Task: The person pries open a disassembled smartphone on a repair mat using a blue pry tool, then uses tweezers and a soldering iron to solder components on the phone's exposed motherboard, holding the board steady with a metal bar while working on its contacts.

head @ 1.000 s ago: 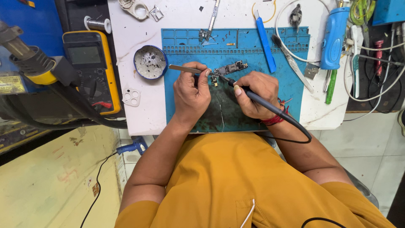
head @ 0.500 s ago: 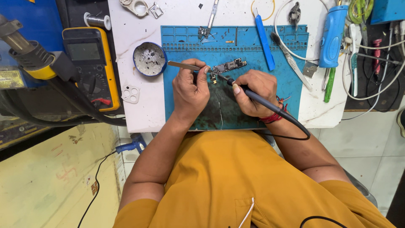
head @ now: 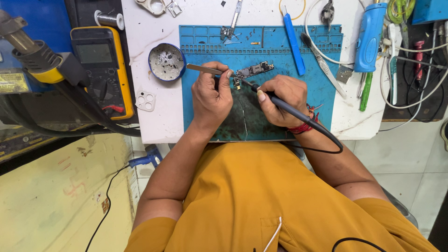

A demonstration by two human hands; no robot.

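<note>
A small phone circuit board (head: 254, 71) lies on the blue work mat (head: 322, 88). My left hand (head: 212, 95) grips metal tweezers (head: 201, 69), their handle pointing left and their tips hidden near the board's left end. My right hand (head: 282, 100) holds a black soldering iron (head: 298, 114) like a pen, its tip touching the board's lower left end. The iron's black cable runs back over my right wrist, which wears a red thread band.
A round blue tin (head: 166, 61) of solder scraps sits left of the mat. A yellow multimeter (head: 100, 65) and a hot-air gun (head: 37, 53) stand at the left. A blue pry tool (head: 293, 39), loose tweezers (head: 322, 60), a blue device (head: 370, 37) and cables lie at the right.
Both hands have stayed over the board with only slight shifts. The tweezers and the iron tip remain at the board's left end.
</note>
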